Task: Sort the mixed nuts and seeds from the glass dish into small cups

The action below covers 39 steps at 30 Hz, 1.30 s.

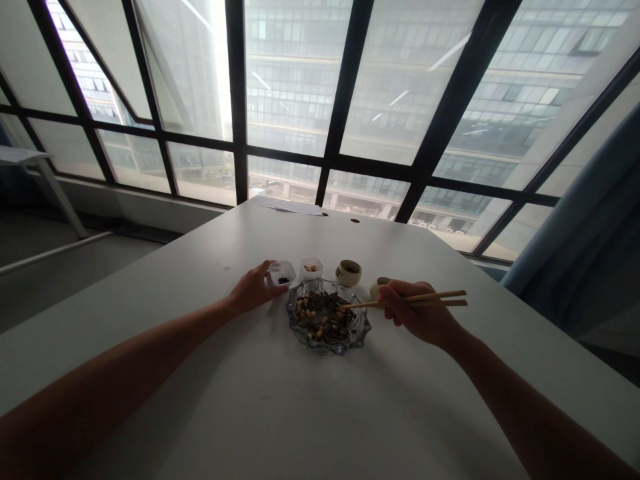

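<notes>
A clear glass dish [361, 331] with a scalloped rim sits mid-table, filled with mixed dark seeds and pale nuts [323, 316]. My right hand [417, 313] is closed around a pair of wooden chopsticks [440, 297], whose tips reach into the dish's right side. My left hand [253, 288] grips a small white cup [281, 273] holding a few dark seeds, just left of the dish. A second white cup [311, 268] with pale nuts stands behind the dish. A small ceramic cup [349, 272] stands to its right, and a pale round object [376, 287] peeks out beside my right fingers.
The white table [280, 400] runs back to a wall of large black-framed windows [345, 87]. Papers [290, 205] lie at the table's far edge. A blue curtain [585, 233] hangs at the right. Another white desk [25, 160] stands at the far left.
</notes>
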### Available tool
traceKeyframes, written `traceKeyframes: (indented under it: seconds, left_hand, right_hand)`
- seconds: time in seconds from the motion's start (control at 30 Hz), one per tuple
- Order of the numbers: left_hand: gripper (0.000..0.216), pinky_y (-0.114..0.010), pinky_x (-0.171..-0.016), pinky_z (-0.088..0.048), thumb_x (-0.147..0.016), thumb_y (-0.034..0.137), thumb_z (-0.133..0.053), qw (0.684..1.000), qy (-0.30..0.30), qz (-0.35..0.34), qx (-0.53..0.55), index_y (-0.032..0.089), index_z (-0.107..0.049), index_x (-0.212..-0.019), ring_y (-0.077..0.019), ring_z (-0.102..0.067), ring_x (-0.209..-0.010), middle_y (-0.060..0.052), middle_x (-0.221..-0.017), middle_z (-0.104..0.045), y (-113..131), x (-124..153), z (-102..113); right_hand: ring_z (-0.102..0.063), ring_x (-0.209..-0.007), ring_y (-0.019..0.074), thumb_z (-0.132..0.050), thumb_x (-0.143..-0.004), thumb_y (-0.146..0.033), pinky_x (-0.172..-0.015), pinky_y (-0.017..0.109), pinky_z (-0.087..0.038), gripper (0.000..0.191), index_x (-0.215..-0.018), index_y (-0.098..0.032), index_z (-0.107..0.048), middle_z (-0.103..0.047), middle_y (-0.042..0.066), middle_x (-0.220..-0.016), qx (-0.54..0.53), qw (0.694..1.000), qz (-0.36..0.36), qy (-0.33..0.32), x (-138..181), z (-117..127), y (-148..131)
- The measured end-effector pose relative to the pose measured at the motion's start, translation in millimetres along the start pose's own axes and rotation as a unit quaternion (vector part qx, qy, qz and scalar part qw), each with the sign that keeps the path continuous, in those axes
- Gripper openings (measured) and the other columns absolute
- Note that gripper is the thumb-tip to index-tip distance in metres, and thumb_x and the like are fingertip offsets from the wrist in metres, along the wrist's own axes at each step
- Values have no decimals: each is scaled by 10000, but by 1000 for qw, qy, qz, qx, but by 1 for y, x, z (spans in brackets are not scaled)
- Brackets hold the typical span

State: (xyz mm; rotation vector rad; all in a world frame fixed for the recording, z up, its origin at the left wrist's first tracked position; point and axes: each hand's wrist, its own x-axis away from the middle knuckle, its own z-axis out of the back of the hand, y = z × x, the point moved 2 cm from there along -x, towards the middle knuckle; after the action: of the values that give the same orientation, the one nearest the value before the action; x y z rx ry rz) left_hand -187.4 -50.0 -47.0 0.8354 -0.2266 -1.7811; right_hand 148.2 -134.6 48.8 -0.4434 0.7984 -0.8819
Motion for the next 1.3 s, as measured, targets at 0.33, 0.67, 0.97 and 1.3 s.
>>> traceKeyframes:
  seconds: [0.33, 0.67, 0.97, 1.3]
  left_hand:
    - [715, -379, -760, -554, -743, 586, -689, 1000, 1, -11, -2, 160, -538, -1297, -271, -696, -863, -122, -1021, -722, -3, -1, -1]
    - [685, -365, -743, -543, -728, 556, -696, 1000, 5, -5, -4, 168, -558, -1275, -262, -692, -829, -106, -981, -729, 1, 0, 0]
    - [767, -419, -813, -544, -736, 599, -688, 1000, -2, 13, 7, 185, -487, -1350, -303, -695, -941, -137, -1093, -704, -6, -1, -4]
    - [1109, -487, -1000, -491, -658, 756, -687, 994, -26, 88, 52, 143, -298, -1496, -364, -563, -1269, -239, -1405, -547, 1, -28, 15]
  right_hand:
    - [-551, -416, 123, -534, -925, -623, -357, 219, -420, 537, -638, -182, -640, -606, 28, -510, 9, 1000, -3, -26, 0, -2, -4]
    - [-483, -302, 109, -616, -783, -757, -289, 212, -369, 612, -609, -171, -638, -580, 27, -417, -109, 978, -117, 132, -5, 2, 4]
    - [-470, -279, 115, -688, -678, -786, -268, 224, -370, 635, -573, -161, -644, -575, 36, -393, -163, 959, -165, 164, -10, 8, 10]
    - [-528, -326, 114, -562, -820, -765, -314, 209, -412, 631, -629, -169, -639, -609, 41, -450, 5, 968, -85, 238, -4, 53, -2]
